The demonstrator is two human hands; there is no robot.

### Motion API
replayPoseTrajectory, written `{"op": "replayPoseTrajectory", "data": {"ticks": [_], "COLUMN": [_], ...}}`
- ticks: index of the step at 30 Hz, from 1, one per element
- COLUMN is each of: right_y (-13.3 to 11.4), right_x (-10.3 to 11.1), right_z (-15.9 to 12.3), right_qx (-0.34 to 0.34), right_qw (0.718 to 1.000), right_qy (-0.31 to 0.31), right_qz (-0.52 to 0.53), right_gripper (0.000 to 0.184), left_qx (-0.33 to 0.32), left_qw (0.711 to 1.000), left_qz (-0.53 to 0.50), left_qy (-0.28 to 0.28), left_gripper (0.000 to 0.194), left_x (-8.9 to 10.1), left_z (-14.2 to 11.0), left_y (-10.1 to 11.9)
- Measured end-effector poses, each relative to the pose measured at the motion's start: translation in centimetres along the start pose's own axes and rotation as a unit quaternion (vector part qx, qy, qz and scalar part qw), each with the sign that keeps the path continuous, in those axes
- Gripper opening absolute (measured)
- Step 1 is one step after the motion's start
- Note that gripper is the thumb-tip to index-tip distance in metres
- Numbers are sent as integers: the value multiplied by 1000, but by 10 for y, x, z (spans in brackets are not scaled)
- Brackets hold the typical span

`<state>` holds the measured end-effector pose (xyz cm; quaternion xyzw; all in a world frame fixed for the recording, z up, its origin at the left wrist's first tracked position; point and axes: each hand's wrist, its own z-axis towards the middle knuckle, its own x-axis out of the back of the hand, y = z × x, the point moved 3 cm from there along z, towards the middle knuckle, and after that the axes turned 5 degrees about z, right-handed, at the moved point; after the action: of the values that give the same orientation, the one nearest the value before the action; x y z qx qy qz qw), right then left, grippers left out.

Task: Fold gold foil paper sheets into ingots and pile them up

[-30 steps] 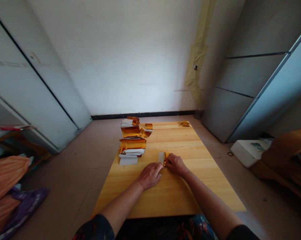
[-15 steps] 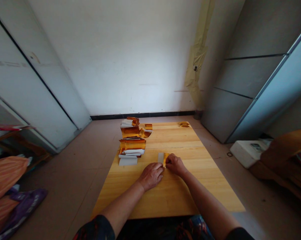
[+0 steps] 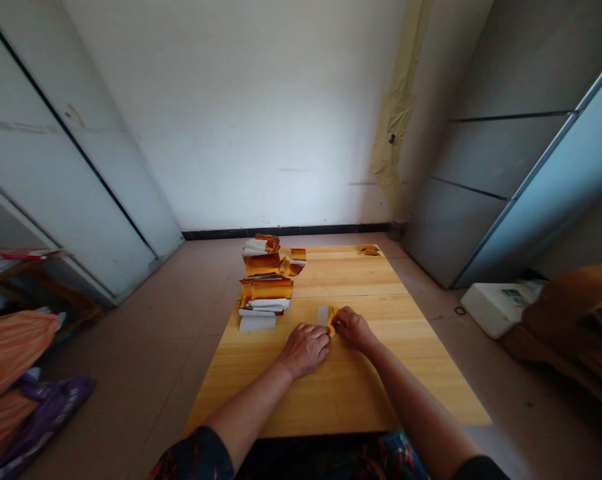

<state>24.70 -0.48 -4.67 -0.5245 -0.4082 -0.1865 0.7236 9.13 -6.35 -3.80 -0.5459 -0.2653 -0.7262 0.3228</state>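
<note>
A small sheet of gold paper (image 3: 332, 322), with a pale grey-white part showing on its left, lies on the wooden table in front of me. My left hand (image 3: 308, 348) bends over its lower edge, fingers pressed together and gripping it there. From the right, my right hand (image 3: 353, 328) pinches the gold side between thumb and fingers. Both hands nearly meet at the paper, and the fingertips partly hide it. To the left of them is a stack of gold and white paper sheets (image 3: 267, 289).
More gold papers (image 3: 261, 265) lie behind the stack along the table's left side. Folded gold pieces (image 3: 369, 250) sit at the far right corner. The wooden table (image 3: 381, 373) stands before a white wall. A white box (image 3: 491, 308) is on the floor at right.
Little differs. The right hand's fingers have shifted slightly on the gold paper, and more gold shows between the two hands. The left hand stays at the lower edge.
</note>
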Motion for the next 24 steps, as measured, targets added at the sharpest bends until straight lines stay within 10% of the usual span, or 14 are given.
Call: {"op": "replayPoseTrajectory", "data": {"ticks": [9, 24], "right_y": [-35, -16], "right_x": [8, 8], "right_z": [-21, -26], "right_qx": [43, 103], "right_qw": [976, 981], "right_qy": [-24, -4], "right_qz": [-212, -165], "right_gripper": [16, 19], "left_qx": [32, 128], "left_qw": [999, 989], "left_qz": [4, -19], "left_qy": [23, 70], "left_gripper": [10, 20], "left_x": [7, -4], "left_z": [12, 7], "left_y": [-16, -10]}}
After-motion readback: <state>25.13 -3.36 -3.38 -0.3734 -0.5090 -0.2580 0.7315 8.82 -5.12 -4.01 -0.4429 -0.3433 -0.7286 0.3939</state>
